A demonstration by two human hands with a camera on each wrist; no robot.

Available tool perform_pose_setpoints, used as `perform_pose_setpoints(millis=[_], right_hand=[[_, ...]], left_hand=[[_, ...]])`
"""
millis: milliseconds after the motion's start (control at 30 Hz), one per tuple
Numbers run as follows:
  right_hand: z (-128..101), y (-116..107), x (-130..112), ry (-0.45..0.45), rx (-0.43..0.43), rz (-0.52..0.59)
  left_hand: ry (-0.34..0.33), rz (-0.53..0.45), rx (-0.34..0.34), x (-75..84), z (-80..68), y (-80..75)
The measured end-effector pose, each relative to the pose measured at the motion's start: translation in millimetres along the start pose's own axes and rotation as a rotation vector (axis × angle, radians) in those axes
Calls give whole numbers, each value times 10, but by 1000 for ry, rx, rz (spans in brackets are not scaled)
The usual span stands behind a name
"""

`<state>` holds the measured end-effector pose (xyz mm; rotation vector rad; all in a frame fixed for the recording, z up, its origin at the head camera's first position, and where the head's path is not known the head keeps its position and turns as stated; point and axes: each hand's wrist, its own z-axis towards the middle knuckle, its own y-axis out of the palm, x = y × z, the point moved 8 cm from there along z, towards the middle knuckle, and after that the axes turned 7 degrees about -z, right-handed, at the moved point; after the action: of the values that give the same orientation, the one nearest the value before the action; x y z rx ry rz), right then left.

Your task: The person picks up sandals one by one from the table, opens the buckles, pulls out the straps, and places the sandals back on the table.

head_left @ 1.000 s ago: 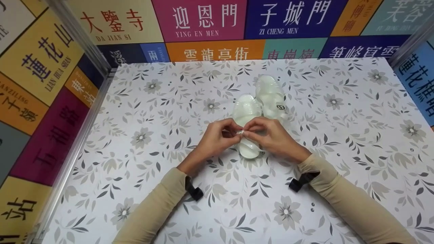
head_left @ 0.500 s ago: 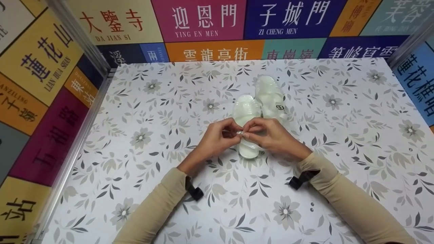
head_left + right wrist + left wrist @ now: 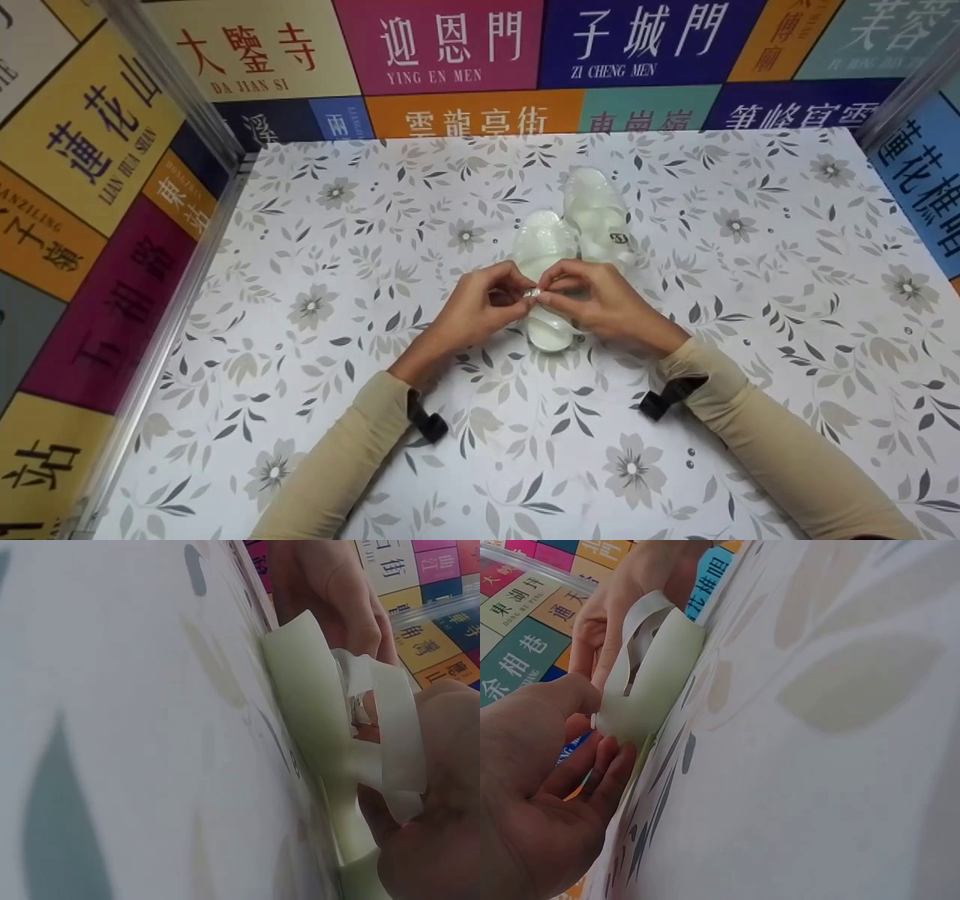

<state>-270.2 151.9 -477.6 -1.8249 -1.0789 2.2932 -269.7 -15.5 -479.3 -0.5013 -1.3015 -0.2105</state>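
A pale green-white sandal lies on the table, its heel toward the person. Over its heel end, my left hand and right hand meet fingertip to fingertip, both pinching at its thin ankle strap. A small shiny bit shows between the fingertips. The left wrist view has the strap looping above the heel, with the left thumb and fingers at the sandal's side. From the right wrist, the right fingers curl around the strap. The fingers partly hide the fastening.
The matching sandal with a dark emblem lies close beside, farther back and to the right. Both rest on a table covered in a floral print. Colourful panels with lettering stand along the back and sides.
The fingertips shift only slightly at the strap. Both sandals stay where they were, and the arms hold almost the same pose.
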Motion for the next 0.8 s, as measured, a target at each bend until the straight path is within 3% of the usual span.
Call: perform_pose_setpoints(millis=[800], right_hand=[[-2, -20, 40, -2, -41, 34]], left_hand=[[-24, -47, -23, -4, -23, 11]])
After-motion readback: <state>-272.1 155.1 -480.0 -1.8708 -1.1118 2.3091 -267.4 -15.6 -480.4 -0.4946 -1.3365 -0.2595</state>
